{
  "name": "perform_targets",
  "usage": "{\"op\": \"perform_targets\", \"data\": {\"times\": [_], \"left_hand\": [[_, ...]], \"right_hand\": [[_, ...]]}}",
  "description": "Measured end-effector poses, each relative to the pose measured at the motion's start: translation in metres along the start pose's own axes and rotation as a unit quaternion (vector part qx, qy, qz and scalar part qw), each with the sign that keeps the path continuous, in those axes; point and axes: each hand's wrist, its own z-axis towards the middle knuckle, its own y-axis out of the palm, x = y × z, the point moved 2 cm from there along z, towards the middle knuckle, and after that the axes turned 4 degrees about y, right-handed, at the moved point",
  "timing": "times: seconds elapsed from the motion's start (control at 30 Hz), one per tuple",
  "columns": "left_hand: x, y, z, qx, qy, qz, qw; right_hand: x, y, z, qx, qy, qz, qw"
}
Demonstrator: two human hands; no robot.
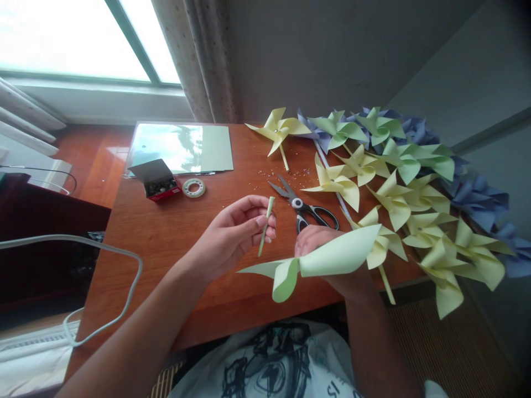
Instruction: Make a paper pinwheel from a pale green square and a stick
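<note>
Pinched between the thumb and fingers of my left hand [238, 232] is a thin, pale green rolled paper stick [266, 226], tilted nearly upright over the table. My right hand [317, 240] is closed on a light green paper pinwheel [336, 254], whose curled blades hide most of the fingers. The pinwheel is apart from the stick, to its right. Just beyond my right hand lie black-handled scissors [299, 204], blades spread and pointing away to the left.
Yellow pinwheels [332, 179], green pinwheels [415, 157] and blue pinwheels [479, 199] crowd the table's right side. A tape roll [193, 188] and an open red box [164, 190] sit at left, before a glossy sheet [170, 146]. A white cable [135, 260] loops over the left edge.
</note>
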Motion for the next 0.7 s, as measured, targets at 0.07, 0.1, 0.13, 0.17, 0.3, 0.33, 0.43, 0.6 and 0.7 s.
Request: {"op": "perform_targets", "data": {"times": [0.07,0.1,0.13,0.17,0.3,0.33,0.43,0.6,0.7], "left_hand": [[-0.0006,0.0012,-0.0004,-0.006,-0.007,-0.016,1.0],[-0.0008,0.0015,-0.0005,-0.009,-0.008,-0.019,1.0],[-0.0009,0.0015,-0.0007,-0.01,-0.007,-0.02,1.0],[-0.0009,0.0015,-0.0007,-0.009,-0.006,-0.019,1.0],[-0.0007,0.0005,0.0003,0.018,0.014,-0.003,1.0],[-0.0008,0.0002,0.0009,0.026,0.021,0.004,0.999],[-0.0019,-0.001,0.0028,0.045,0.039,0.03,0.998],[-0.0046,-0.0037,0.0049,0.057,0.067,0.053,0.995],[-0.0056,-0.0049,0.0055,0.06,0.075,0.056,0.994]], "right_hand": [[-0.0007,0.001,-0.0002,-0.003,0.009,-0.003,1.0],[-0.0008,0.0011,-0.0003,-0.003,0.01,-0.005,1.0],[-0.0006,0.0011,-0.0003,-0.003,0.008,-0.008,1.0],[-0.0003,0.0009,-0.0003,-0.003,0.005,-0.011,1.0],[0.0023,-0.0003,-0.0002,-0.001,0.001,-0.018,1.0],[0.0026,-0.0004,-0.0003,0.0,0.003,-0.02,1.0],[0.002,0.0,-0.0009,0.001,0.007,-0.03,1.0],[0.0031,0.0009,-0.0017,-0.002,0.007,-0.036,0.999],[0.0076,0.0001,-0.0016,-0.004,-0.004,-0.034,0.999]]}}
